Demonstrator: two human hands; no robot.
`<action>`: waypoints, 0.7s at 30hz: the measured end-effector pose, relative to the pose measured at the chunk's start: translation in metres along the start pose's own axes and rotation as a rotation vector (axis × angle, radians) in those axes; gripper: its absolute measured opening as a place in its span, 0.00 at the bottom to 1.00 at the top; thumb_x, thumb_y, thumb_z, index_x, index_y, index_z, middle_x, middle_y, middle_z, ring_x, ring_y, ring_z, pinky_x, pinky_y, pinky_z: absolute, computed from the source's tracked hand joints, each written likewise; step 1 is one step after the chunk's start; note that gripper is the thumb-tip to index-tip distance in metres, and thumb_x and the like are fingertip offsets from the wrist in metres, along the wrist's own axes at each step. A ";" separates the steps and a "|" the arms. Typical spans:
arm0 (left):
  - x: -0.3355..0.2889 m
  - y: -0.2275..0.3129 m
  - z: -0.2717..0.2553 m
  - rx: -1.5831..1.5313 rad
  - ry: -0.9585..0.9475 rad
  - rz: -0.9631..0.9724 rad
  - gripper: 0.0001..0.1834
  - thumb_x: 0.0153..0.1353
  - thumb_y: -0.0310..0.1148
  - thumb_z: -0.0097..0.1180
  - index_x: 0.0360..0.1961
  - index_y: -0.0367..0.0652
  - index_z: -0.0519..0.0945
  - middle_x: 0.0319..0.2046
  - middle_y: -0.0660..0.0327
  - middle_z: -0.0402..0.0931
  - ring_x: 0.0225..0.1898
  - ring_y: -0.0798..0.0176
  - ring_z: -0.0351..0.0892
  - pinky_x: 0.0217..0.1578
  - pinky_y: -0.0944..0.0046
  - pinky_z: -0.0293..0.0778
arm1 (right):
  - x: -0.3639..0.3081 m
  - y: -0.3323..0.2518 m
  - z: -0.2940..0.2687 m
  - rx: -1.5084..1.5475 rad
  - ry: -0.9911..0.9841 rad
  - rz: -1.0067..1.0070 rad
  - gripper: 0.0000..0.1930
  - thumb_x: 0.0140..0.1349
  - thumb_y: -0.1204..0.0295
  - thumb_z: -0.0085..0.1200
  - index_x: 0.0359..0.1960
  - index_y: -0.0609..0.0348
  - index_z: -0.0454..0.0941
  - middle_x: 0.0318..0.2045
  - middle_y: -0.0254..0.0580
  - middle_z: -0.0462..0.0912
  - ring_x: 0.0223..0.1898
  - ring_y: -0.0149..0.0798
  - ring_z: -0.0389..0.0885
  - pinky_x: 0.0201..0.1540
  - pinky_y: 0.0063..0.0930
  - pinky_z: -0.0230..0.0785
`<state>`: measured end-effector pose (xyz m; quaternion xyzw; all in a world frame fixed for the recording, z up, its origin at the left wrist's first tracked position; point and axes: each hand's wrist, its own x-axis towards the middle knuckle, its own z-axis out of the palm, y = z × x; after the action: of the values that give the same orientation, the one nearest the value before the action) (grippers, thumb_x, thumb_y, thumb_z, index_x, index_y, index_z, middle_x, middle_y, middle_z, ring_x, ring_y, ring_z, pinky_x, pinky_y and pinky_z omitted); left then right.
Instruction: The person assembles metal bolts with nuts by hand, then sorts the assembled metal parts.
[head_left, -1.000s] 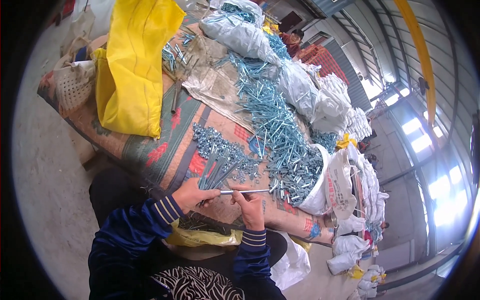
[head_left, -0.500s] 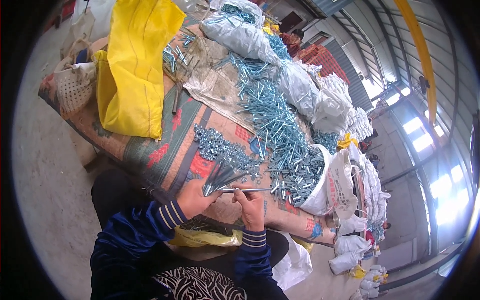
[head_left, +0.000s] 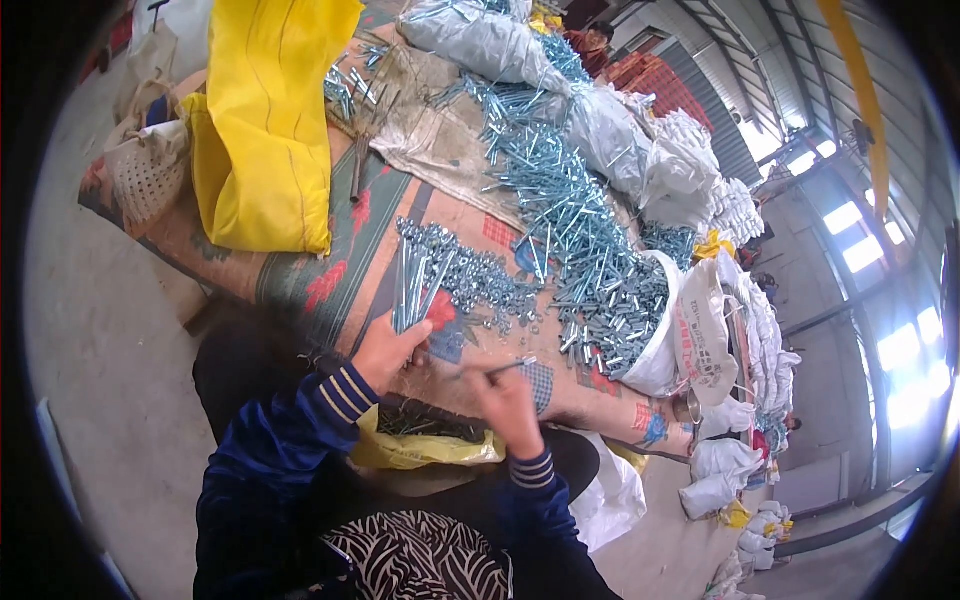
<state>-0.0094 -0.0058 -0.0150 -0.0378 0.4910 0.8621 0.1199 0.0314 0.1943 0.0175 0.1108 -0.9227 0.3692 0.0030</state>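
Observation:
My left hand is closed around a bunch of long, thin metal rods, which stand fanned upward out of the fist. To its right, my right hand is smeared by motion; its fingers are pinched on what looks like one thin rod, lying crosswise. Just beyond the left hand, a heap of small shiny nuts spreads over the patterned cloth. Short metal sleeves are piled farther right, and a long heap of bluish threaded rods stretches away from them.
A yellow woven sack stands at the left on the cloth. White sacks line the far right side, one lying with its mouth at the sleeves. A yellow bag lies open below my hands. Another person is at the far end.
The bunch in my left hand has swung more upright, away from my right hand. My right hand has moved slightly right and down, now blurred. The whole view has shifted a little.

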 end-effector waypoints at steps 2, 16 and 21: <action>0.002 -0.002 -0.005 -0.027 -0.002 -0.090 0.09 0.59 0.33 0.57 0.35 0.40 0.73 0.20 0.63 0.73 0.17 0.71 0.71 0.15 0.71 0.66 | -0.014 0.009 0.025 -0.122 -0.006 -0.373 0.08 0.54 0.73 0.56 0.34 0.62 0.78 0.26 0.50 0.78 0.27 0.50 0.78 0.31 0.37 0.71; 0.002 0.010 0.000 -0.022 -0.086 -0.207 0.11 0.59 0.30 0.54 0.42 0.41 0.74 0.24 0.61 0.77 0.21 0.69 0.76 0.16 0.73 0.65 | -0.045 0.058 0.056 -0.196 -0.924 -0.183 0.12 0.55 0.69 0.47 0.37 0.58 0.80 0.31 0.56 0.79 0.36 0.56 0.78 0.38 0.43 0.69; -0.008 0.007 -0.004 -0.021 -0.057 -0.252 0.12 0.59 0.30 0.55 0.43 0.40 0.74 0.24 0.61 0.77 0.22 0.69 0.77 0.16 0.72 0.65 | -0.053 0.045 0.055 -0.176 -0.873 -0.172 0.11 0.56 0.69 0.47 0.36 0.57 0.80 0.31 0.54 0.79 0.35 0.55 0.78 0.38 0.42 0.69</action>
<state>-0.0040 -0.0142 -0.0096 -0.0757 0.4698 0.8460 0.2406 0.0778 0.1991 -0.0574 0.3318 -0.8528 0.2065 -0.3465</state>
